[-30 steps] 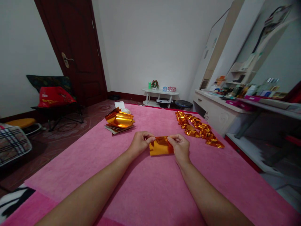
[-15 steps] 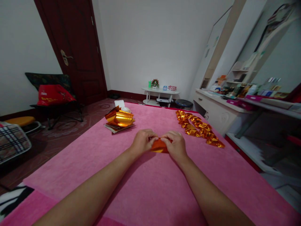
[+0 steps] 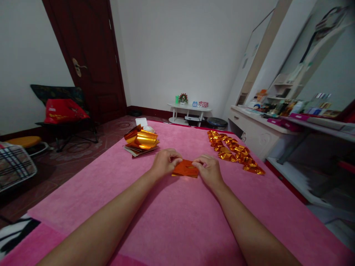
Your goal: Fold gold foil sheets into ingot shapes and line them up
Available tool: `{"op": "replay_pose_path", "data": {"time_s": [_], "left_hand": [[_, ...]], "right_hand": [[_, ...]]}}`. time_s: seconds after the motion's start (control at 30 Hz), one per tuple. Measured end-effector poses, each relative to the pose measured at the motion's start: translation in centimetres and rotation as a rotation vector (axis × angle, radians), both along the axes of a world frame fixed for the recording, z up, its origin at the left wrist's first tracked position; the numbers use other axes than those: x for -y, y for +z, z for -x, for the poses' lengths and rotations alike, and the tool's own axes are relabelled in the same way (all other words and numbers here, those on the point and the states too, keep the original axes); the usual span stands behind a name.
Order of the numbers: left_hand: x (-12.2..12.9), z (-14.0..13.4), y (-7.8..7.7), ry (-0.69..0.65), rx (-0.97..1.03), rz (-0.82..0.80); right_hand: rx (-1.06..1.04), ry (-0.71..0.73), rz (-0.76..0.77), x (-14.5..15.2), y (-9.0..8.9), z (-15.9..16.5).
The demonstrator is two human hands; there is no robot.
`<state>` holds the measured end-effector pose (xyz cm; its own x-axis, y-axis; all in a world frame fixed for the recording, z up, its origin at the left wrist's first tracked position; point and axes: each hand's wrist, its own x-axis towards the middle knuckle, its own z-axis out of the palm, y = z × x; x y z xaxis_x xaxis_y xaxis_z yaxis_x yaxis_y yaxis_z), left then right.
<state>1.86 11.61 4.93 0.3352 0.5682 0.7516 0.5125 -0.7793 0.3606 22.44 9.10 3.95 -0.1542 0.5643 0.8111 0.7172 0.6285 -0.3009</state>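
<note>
A folded sheet of orange-gold foil paper (image 3: pixel 185 168) lies between my hands, low over the pink cloth. My left hand (image 3: pixel 166 162) pinches its left upper corner between thumb and fingers. At the right upper corner, my right hand (image 3: pixel 208 168) grips it the same way. Beyond my left hand sits a stack of gold foil sheets (image 3: pixel 142 139), the upper ones curling up. To the right lie several folded gold foil pieces (image 3: pixel 235 149), set in rows.
Pink cloth (image 3: pixel 177 218) covers the surface in front of me. A white container (image 3: pixel 141 122) stands behind the foil stack. A dressing table (image 3: pixel 257 122) crowded with bottles is on the right. By the door is a chair with a red bag (image 3: pixel 65 111).
My hands have moved apart along the foil paper's upper edge, and more of its flat face shows between them. The stack and the folded pieces stay put.
</note>
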Motion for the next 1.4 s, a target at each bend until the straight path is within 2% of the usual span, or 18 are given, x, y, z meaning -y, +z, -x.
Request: {"op": "replay_pose_path", "data": {"time_s": [0.17, 0.33, 0.47, 0.67, 0.87, 1.07, 1.23, 1.3, 1.4], "left_hand": [[-0.5, 0.2, -0.1, 0.006, 0.037, 0.069], [-1.2, 0.1, -0.4, -0.048, 0.109, 0.231], [-0.8, -0.3, 0.0, -0.105, -0.010, 0.283], [0.8, -1.0, 1.1, 0.038, -0.304, 0.027], [1.2, -1.4, 1.0, 0.147, -0.410, -0.101], [0.5, -0.3, 1.6, 0.111, -0.385, -0.046], [-0.1, 0.7, 1.9, 0.067, -0.215, 0.056], [-0.1, 0.5, 1.7, 0.036, -0.167, 0.064], [0.2, -0.2, 1.3, 0.002, -0.126, 0.089]], "right_hand": [[-0.143, 0.056, 0.173, -0.4, -0.6, 0.1], [-0.177, 0.057, 0.203, -0.4, -0.8, 0.4], [-0.127, 0.053, 0.207, -0.3, -0.9, 0.9], [-0.011, 0.021, 0.135, 0.1, -0.7, 1.6], [0.048, 0.016, 0.118, 0.4, -0.5, 2.0], [0.037, 0.022, 0.158, 0.2, -0.1, 1.1], [-0.055, 0.020, 0.242, -0.7, -0.1, -0.2], [-0.020, 0.007, 0.250, -0.6, 0.1, -0.3], [0.142, -0.030, 0.202, 0.1, 0.7, 0.4]]}}
